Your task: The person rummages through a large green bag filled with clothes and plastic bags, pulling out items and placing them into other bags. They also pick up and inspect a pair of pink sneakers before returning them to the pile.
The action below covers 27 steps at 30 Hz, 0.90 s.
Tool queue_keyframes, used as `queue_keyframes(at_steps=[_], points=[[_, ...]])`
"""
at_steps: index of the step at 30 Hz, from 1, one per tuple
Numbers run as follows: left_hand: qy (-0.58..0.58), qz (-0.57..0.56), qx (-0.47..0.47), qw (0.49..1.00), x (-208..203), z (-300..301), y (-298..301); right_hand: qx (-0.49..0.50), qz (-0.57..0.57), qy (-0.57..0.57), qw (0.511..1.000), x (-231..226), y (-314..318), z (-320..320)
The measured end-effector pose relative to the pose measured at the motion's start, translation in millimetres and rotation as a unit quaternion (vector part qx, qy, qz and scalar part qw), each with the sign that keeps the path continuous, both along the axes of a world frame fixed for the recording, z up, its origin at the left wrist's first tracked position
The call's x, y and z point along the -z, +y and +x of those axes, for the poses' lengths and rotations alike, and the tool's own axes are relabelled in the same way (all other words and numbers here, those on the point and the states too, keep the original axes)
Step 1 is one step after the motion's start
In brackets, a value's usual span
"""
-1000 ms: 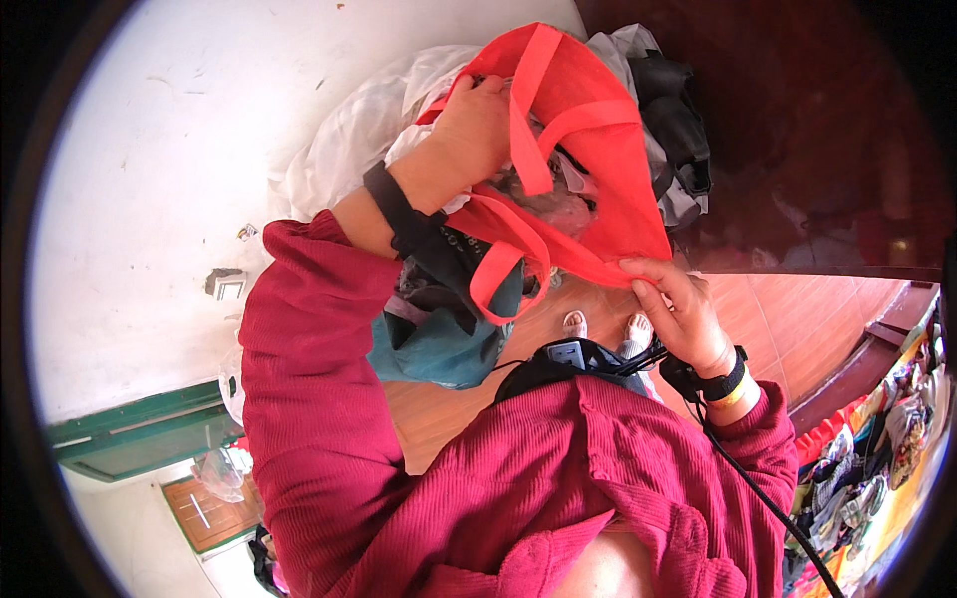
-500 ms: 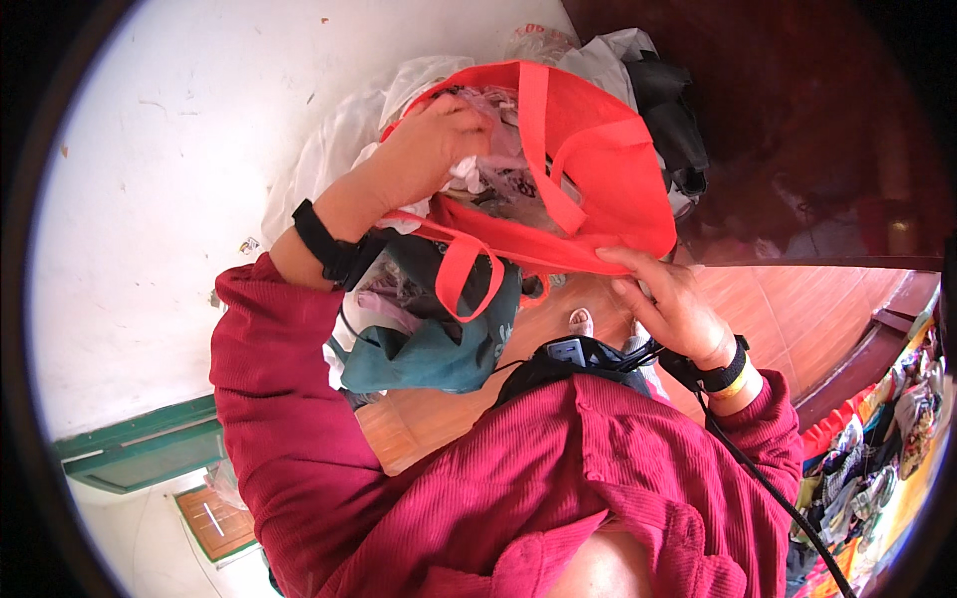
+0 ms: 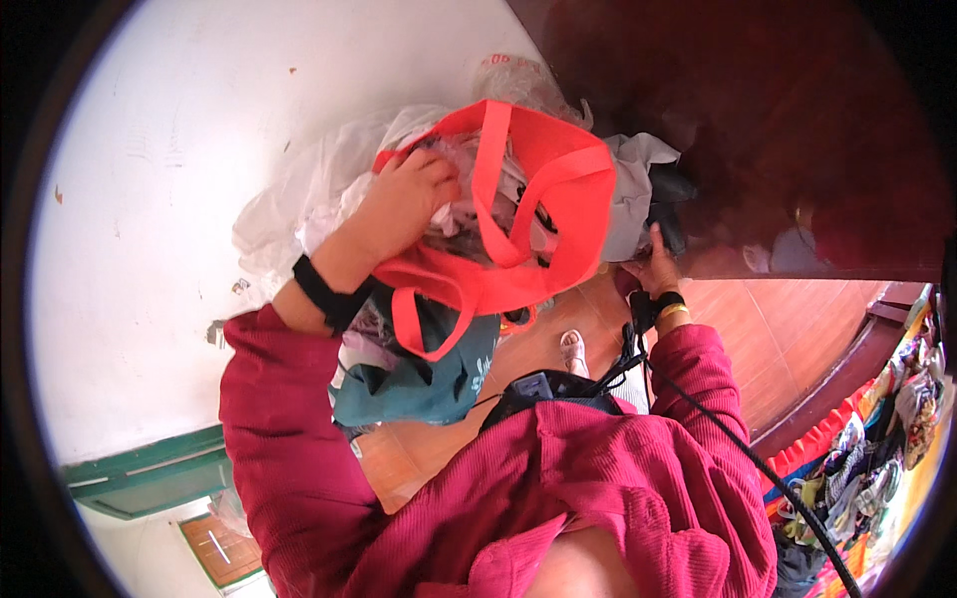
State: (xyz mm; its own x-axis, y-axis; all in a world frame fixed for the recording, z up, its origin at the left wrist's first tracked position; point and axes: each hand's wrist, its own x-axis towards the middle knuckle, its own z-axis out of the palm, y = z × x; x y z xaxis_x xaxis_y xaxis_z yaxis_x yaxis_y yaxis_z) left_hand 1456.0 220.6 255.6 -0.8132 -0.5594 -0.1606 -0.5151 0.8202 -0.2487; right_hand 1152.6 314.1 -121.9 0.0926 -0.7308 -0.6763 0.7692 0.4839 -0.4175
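Note:
A red fabric tote bag (image 3: 573,199) with wide strap handles gapes in front of me. Crumpled clear plastic and pinkish, white and dark pieces (image 3: 506,204) show inside it. My left hand (image 3: 414,194) is bent over the bag's left rim, its fingers curled on the edge and the plastic there. To the right of the bag, my right hand (image 3: 658,267) is off the red fabric, fingers stretched upward beside a grey bag (image 3: 628,189) and a black item (image 3: 670,189). Whether it touches either one I cannot tell.
A dark green bag (image 3: 424,384) with pale contents hangs below the red one. White plastic bags (image 3: 299,214) lean on the white wall (image 3: 169,219). A glossy dark red panel (image 3: 738,130) stands at the right. Colourful cloths (image 3: 857,488) lie at lower right, and a black cable (image 3: 758,453) crosses my right sleeve.
My right hand has let go of the red bag's near right rim and moved up beside the grey bag. The red bag has shifted left and narrowed; my left hand stays at its rim.

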Motion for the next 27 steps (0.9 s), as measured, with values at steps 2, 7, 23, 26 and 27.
queue_keyframes(at_steps=[2,7,23,26,27], points=[[-0.010,-0.005,-0.019,1.000,-2,5,9,-0.005,0.000,0.034,0.999,11,-8,9],[0.005,-0.034,-0.029,0.999,1,12,28,-0.050,-0.086,0.210,0.973,24,-5,14],[0.000,-0.010,-0.029,1.000,-1,11,33,-0.115,-0.112,0.359,0.920,0,-24,37],[0.011,0.000,-0.050,0.999,-2,17,35,0.015,-0.064,0.316,0.946,-7,-14,27],[0.021,-0.008,-0.061,0.998,-2,20,37,0.013,-0.076,0.310,0.948,-10,-10,18]])
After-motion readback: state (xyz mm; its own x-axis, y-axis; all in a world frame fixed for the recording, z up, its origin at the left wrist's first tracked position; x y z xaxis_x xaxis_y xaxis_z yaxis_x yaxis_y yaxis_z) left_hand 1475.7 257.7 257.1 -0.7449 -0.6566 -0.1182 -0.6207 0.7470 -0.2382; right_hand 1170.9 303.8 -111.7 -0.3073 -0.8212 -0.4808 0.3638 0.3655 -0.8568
